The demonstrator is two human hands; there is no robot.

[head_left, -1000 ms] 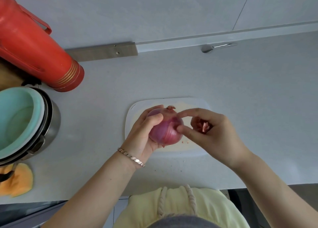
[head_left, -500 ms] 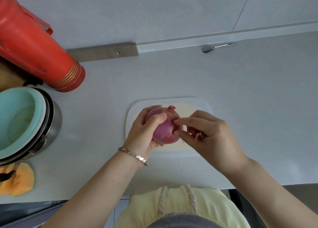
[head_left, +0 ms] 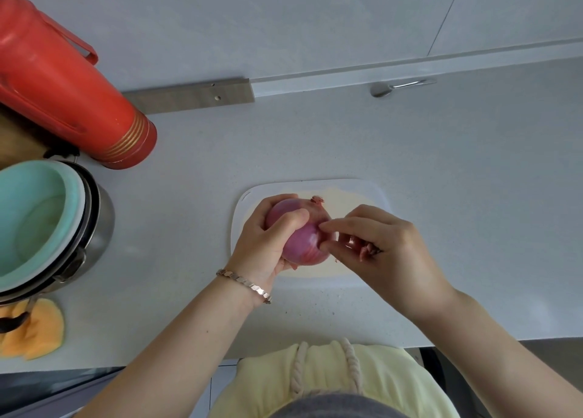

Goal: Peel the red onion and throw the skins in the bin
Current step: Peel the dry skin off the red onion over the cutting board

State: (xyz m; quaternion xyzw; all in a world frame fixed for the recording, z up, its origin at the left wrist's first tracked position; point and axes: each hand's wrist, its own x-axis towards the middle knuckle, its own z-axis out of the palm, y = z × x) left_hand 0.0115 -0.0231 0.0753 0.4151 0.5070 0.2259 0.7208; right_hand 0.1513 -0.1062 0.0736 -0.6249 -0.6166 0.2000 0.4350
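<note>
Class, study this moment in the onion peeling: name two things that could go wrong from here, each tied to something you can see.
1. The right hand already tucks skin scraps in its palm while pinching at the red onion; they could spill onto the cutting board.
2. The left hand alone holds the smooth onion above the board; a hard tug might slip it free.

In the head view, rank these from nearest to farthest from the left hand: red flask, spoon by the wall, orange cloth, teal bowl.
Measured from the left hand, which holds the red onion:
1. Teal bowl, to its left, in the stacked pots.
2. Red flask, up and to the left.
3 and 4. Spoon, far side by the wall, and orange cloth, at the near-left counter edge: too close to call.
</note>
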